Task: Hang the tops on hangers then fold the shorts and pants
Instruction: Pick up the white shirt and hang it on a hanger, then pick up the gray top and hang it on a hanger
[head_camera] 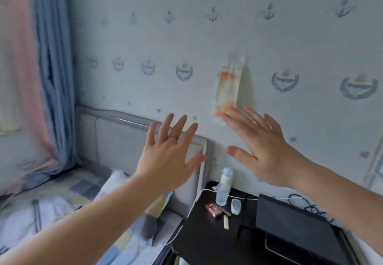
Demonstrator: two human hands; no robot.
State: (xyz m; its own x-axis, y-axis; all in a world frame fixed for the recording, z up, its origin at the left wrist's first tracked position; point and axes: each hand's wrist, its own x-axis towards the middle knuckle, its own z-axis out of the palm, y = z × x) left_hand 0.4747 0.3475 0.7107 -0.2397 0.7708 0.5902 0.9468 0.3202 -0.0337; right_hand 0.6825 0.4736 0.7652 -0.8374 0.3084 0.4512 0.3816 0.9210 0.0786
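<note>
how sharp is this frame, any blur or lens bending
Head view: soft overall, the curtain at left smeared by motion blur; left hand and right hand sharper; wallpaper rows bow from the wide lens; even light, a faint shadow beside the wall packet.

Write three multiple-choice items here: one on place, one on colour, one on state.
1. Where does the plastic bottle stand?
A. on the bed
B. on the black bedside table
C. on the floor

2. What colour is the small box beside it?
A. red
B. green
C. yellow

3. How are the left hand and right hand?
A. gripping a hanger
B. folding shorts
C. open, empty

Answers: 1 B, it stands on the dark top; 2 A, the box is red; 3 C, fingers spread, holding nothing.
</note>
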